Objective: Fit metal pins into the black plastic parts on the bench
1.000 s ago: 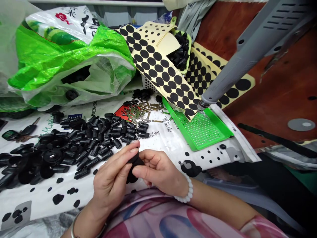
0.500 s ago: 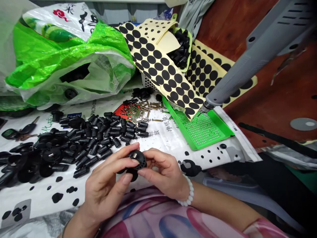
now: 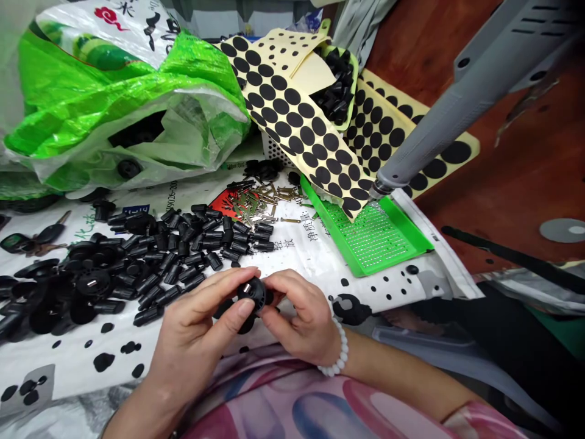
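Observation:
Between my two hands, near my body, is a round black plastic part (image 3: pixel 253 296) with a small shiny metal piece at its middle. My left hand (image 3: pixel 196 326) is closed on it, the thumb against its face and the fingers along the far side. The fingers and thumb of my right hand (image 3: pixel 304 317) pinch its right edge. More black plastic shows below and behind the part, partly hidden by my fingers. A heap of ribbed black knobs (image 3: pixel 183 244) lies just beyond my left hand, with round black discs (image 3: pixel 91 281) at its left.
Small metal strips (image 3: pixel 256 204) lie behind the knobs. A green tray (image 3: pixel 388 247) of tiny screws stands at right, under a grey electric screwdriver (image 3: pixel 425 128). Sheets of black round stickers (image 3: pixel 301 119) lean over the tray. A green-white bag (image 3: pixel 132 116) and car keys (image 3: pixel 36 238) are at left.
My left thumb has moved up onto the part's face, and the left index finger has shifted to its upper edge. The part is turned slightly. Both hands still hold it.

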A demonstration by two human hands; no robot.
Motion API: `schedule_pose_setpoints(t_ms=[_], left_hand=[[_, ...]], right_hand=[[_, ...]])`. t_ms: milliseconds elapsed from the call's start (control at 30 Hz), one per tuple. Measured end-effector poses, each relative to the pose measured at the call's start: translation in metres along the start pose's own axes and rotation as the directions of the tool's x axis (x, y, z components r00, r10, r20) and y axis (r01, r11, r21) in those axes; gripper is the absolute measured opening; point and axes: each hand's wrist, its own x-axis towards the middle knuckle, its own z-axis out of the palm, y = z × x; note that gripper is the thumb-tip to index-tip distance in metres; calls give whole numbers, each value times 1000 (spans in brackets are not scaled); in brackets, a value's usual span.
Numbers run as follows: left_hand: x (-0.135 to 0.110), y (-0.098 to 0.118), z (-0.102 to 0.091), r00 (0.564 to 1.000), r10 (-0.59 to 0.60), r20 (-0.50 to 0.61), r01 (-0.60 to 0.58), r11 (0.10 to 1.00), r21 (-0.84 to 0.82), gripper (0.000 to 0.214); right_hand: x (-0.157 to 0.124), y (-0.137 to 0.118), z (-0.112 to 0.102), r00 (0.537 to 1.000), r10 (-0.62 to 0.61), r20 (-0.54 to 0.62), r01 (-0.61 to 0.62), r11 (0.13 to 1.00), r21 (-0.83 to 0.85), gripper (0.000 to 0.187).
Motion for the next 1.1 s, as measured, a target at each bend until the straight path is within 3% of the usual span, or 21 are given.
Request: schedule_pose_setpoints(t_ms=[133, 267, 467, 667, 833, 1100], left_hand=[[1, 1, -1, 999, 11, -47, -10, 1000, 14, 28], [0, -1, -1, 991, 133, -23, -131, 989, 65, 37], [-1, -9, -3, 983, 185, -3, -185, 983, 0, 37], [-2, -14, 0, 957, 290, 12, -288, 945, 156, 38], [-4, -13, -2, 981, 190, 25, -192, 973, 130, 39], [-6, -6, 2, 992, 120, -38, -116, 988, 99, 33]], right_hand=[[0, 1, 0, 999, -41, 3, 42, 998, -42, 24], [0, 0, -1, 999, -50, 11, 50, 999, -13, 24], [0, -1, -1, 997, 24, 67, -30, 996, 83, 19], [-1, -2, -1, 998, 30, 56, -32, 999, 35, 18], [-2, -2, -1, 996, 82, 26, -81, 996, -20, 18], [-2, 1, 1, 999, -36, -23, 31, 986, -167, 22]])
